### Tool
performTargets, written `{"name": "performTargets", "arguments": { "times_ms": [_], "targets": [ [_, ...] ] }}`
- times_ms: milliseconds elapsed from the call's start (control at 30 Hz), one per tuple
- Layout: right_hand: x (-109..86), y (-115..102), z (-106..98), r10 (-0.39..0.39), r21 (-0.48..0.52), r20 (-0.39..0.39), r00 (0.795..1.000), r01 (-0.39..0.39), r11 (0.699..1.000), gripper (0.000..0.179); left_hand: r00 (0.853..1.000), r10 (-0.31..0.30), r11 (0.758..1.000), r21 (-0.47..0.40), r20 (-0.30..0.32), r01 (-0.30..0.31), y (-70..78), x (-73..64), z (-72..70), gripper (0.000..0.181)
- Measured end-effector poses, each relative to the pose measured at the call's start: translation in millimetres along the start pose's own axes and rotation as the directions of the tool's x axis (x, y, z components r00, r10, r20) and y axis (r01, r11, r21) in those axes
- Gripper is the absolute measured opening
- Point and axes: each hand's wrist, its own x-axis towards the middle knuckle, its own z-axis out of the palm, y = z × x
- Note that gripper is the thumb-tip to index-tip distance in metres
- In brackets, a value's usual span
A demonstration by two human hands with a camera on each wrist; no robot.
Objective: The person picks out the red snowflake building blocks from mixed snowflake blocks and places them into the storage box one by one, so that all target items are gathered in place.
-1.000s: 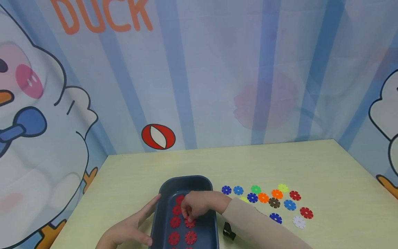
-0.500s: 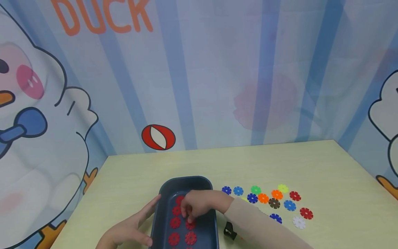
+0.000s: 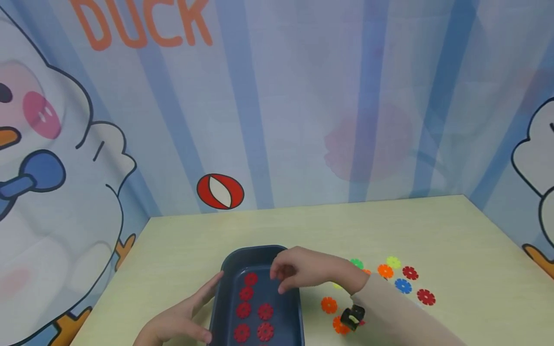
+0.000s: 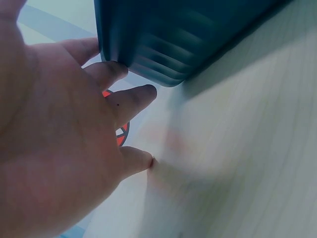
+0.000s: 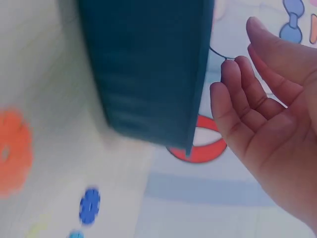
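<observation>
A dark blue tray (image 3: 283, 312) stands at the front of the table, with several red notched plastic discs (image 3: 265, 331) lying flat in two columns on its floor. Beside its left wall is my left hand (image 3: 179, 317), fingers extended and fingertips touching the outside; the left wrist view shows that hand (image 4: 64, 129) against the ribbed wall. Over the tray's right rim hovers my right hand (image 3: 313, 269). Its fingers (image 5: 237, 91) are loosely bent in the right wrist view, with nothing between them and the thumb.
Loose discs lie on the table right of the tray: orange (image 3: 329, 305), red (image 3: 426, 297), blue (image 3: 403, 286), green and yellow, some hidden by my right sleeve (image 3: 398, 307). A black wrist-worn object (image 3: 352, 317) sits below my right wrist. A printed cloth (image 3: 303, 120) hangs behind the table.
My right hand has left the upper red disc of the right column and moved up and right, over the tray's right edge. That disc now lies uncovered. My left hand stays put.
</observation>
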Motion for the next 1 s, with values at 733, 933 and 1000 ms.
{"name": "performTargets", "arguments": {
  "times_ms": [733,933,1000],
  "targets": [
    [-125.9,44.0,-17.4,0.237,0.081,-0.159,0.958,-0.227,0.970,0.023,1.000,0.002,1.000,0.011,-0.011,-0.002,-3.0,-0.9,-0.4,0.107],
    [-157.4,57.6,-19.9,0.299,0.127,-0.178,0.938,-0.279,0.952,0.025,1.000,0.008,1.000,0.004,-0.008,-0.008,-2.1,-0.6,-0.6,0.106],
    [-167.5,62.3,-20.6,0.296,0.131,-0.189,0.936,-0.274,0.953,0.025,1.000,0.010,1.000,0.000,-0.007,-0.010,-2.2,-0.4,-0.7,0.106]
  ]
}}
